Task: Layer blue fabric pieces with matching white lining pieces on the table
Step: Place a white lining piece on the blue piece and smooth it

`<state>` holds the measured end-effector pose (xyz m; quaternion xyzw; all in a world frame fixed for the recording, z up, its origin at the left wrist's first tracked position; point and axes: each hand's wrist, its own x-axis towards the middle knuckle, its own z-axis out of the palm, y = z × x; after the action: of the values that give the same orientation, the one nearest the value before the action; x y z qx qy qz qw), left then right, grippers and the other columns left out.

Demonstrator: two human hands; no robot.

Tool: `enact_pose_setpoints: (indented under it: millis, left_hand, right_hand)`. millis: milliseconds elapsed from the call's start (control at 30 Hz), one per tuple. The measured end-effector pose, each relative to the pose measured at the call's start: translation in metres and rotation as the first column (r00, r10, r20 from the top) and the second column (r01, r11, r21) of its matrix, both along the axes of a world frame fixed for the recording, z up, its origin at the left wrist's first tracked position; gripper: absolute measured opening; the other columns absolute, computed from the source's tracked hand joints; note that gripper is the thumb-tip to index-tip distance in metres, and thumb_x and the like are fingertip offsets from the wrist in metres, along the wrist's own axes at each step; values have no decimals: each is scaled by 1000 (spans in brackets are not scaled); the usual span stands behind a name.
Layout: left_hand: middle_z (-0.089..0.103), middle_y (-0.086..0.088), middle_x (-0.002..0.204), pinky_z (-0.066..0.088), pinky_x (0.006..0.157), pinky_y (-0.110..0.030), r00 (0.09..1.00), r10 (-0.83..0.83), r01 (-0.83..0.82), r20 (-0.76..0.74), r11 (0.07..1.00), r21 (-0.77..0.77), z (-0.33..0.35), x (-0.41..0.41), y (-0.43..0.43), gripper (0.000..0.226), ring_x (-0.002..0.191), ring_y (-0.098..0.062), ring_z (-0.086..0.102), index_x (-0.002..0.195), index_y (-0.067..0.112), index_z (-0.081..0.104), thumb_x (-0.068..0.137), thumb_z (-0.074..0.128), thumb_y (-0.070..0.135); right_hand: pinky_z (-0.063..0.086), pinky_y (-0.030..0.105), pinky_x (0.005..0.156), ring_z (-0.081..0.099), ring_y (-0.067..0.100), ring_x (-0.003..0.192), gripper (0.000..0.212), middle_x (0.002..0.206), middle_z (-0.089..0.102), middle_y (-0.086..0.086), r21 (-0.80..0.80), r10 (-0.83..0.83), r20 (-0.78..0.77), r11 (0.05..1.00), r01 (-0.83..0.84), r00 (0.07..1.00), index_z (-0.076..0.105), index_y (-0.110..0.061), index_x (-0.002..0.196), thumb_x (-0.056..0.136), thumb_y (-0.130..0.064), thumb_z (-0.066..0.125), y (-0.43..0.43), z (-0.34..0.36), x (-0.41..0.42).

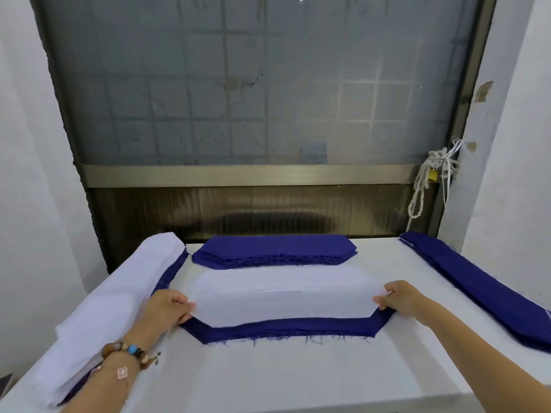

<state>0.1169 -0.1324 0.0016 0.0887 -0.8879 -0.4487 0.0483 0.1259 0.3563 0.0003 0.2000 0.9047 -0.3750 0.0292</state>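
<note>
Matt woven blue fabric piece (286, 329) with frayed edges (loose threads along the front); smooth white lining piece (280, 296) over it; brushed metal window frame (244, 174)

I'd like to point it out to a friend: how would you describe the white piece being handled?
Below the frosted window, at the middle of the table, lies the white lining piece, held at its ends by the left hand and right hand. Unlike the white pile at left, it lies flat, with cut corners, on a frayed blue piece.
</note>
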Motion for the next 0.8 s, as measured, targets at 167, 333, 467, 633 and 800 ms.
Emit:
enact_pose_setpoints:
  millis: [167,333,467,633,800]
  left_hand:
    - [66,-9,63,42,60,-15,999,19,-23,-38,995,-100,-9,3,11,18,58,-14,58,74,-4,65,82,72,10]
    - [64,-2,61,40,58,-17,996,34,-41,-81,995,-88,-13,0,14,15,62,-14,60,80,19,57,84,71,16]
    - [65,-10,64,47,63,-26,992,31,-41,-124,996,-75,-17,0,15,8,65,-21,62,87,17,56,90,64,15]
    - [63,-18,75,50,65,-35,978,20,-49,-206,989,-138,-22,3,17,17,75,-34,62,100,17,52,90,59,5]
    - [59,-15,73,45,57,-28,970,0,-52,-243,976,-209,-26,4,20,10,60,-20,51,95,14,53,91,59,6]
  right_hand:
    - [39,22,71,57,8,72,47,68,69,-4,52,-14,3,999,14,1000,59,4,119,85,-27,69,1,-6,5]
    - [39,25,84,54,20,97,48,100,60,1,67,-13,23,998,11,1000,54,-8,128,87,-30,66,-1,-5,2]
    - [41,24,70,61,25,86,26,77,67,2,45,-34,-46,998,36,998,58,-9,79,93,-31,56,-4,-8,3]
    - [41,26,75,56,20,87,17,92,67,6,112,-44,-67,992,51,997,57,-11,91,90,-27,62,-5,-13,4]
    - [38,22,58,53,13,73,11,85,65,4,119,-41,-74,992,50,996,56,-14,86,87,-23,62,-8,-15,5]
